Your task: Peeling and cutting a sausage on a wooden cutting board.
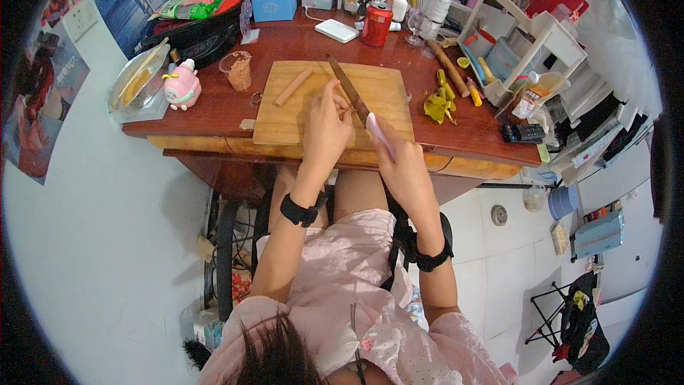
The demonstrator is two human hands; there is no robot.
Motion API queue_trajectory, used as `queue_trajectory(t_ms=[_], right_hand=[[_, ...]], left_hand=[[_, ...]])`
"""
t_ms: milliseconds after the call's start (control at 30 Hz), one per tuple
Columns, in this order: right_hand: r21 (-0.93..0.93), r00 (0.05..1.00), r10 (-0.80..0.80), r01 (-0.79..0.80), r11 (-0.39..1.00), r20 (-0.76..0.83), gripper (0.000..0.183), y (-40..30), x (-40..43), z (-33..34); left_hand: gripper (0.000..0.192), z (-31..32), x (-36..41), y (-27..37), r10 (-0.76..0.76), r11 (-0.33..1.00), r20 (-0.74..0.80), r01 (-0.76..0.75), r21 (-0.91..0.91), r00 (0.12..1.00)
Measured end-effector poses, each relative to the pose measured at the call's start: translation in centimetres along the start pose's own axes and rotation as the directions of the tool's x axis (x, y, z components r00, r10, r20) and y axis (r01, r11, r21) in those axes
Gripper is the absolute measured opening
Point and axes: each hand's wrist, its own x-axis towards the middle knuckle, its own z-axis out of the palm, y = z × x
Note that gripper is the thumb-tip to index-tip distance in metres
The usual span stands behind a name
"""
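My right hand [401,160] grips the pale pink handle of a long kitchen knife [348,85]. Its blade points away from me, slanting left across a wooden cutting board [382,80]. Just left of the blade is my left hand [328,123], fingers bent and the index finger raised. Thumb and fingertips come together beside the blade; whether something small is between them cannot be made out. A slim tan stick, like a sausage [294,86], lies on the board's left half, apart from both hands.
Left of the board stand a clear plastic cup [238,71] with orange contents and a pink figurine [182,85]. A red can [377,24] is behind it. To the right lie yellow crumpled scraps [440,104], a brown stick [450,68] and a white rack [526,24].
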Motion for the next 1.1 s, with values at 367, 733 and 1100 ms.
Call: queue_trajectory(t_ms=[367,733,1100], right_hand=[[0.048,0.997,-0.067,0.069,0.996,-0.040,0.036,0.7,0.0,0.0],[0.039,0.998,-0.032,0.035,0.999,-0.062,0.035,-0.2,-0.2,-0.3],[0.055,0.993,-0.097,0.101,0.993,-0.068,0.035,0.9,0.0,0.7]], left_hand=[[0.050,-0.2,0.0,0.2,-0.023,1.000,0.024,0.023,-0.001,0.999],[0.052,-0.2,0.2,-1.1,-0.037,0.993,0.008,0.037,-0.109,0.999],[0.052,-0.5,0.1,-0.3,-0.064,0.993,0.044,0.068,-0.092,0.997]])
